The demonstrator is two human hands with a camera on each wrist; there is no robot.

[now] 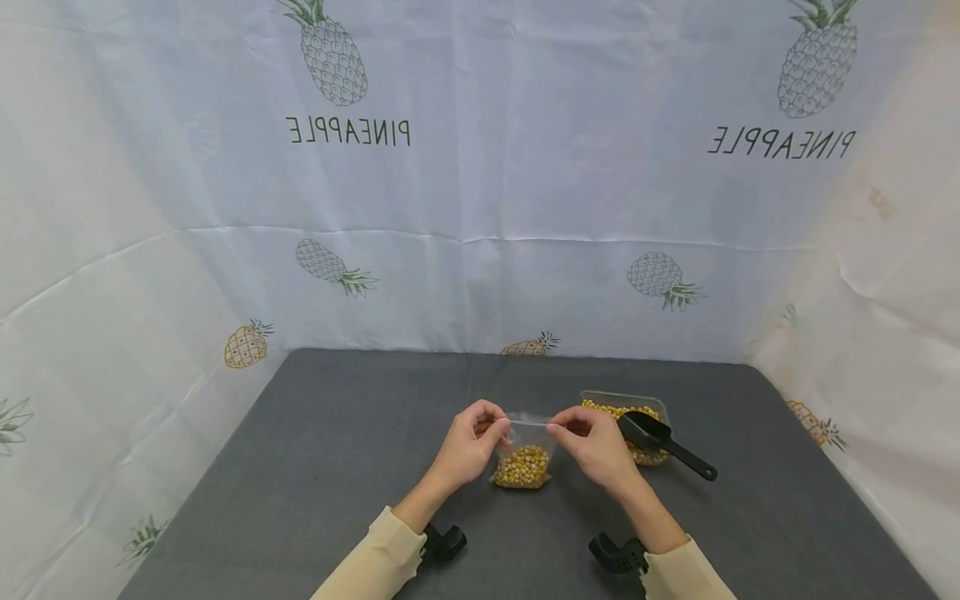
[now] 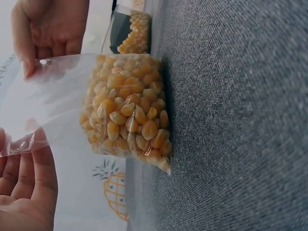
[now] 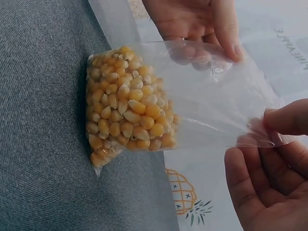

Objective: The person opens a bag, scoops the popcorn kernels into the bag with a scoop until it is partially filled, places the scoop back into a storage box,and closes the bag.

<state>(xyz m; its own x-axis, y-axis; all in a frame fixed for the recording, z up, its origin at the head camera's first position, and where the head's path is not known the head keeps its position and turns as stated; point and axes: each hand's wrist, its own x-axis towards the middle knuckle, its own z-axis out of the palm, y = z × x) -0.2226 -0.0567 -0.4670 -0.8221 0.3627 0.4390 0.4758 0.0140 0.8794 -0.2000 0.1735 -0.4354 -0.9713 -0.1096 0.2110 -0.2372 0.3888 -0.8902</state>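
A clear plastic bag (image 1: pixel 531 435) (image 2: pixel 126 108) (image 3: pixel 132 103) stands upright on the grey table, its lower part filled with yellow corn kernels (image 1: pixel 522 467). My left hand (image 1: pixel 467 446) (image 2: pixel 31 185) pinches the bag's upper left edge between thumb and fingers. At the opposite upper corner, my right hand (image 1: pixel 600 448) (image 3: pixel 269 168) pinches the thin plastic. The bag's mouth stretches between both hands above the kernels. Whether the mouth is sealed, I cannot tell.
Right of the bag sits a clear tub (image 1: pixel 622 397) (image 2: pixel 139 33) of corn kernels, partly behind my right hand. A black scoop (image 1: pixel 651 433) lies across it, its handle pointing right. Pineapple-printed white curtains (image 1: pixel 480 183) enclose the grey table (image 1: pixel 337 433).
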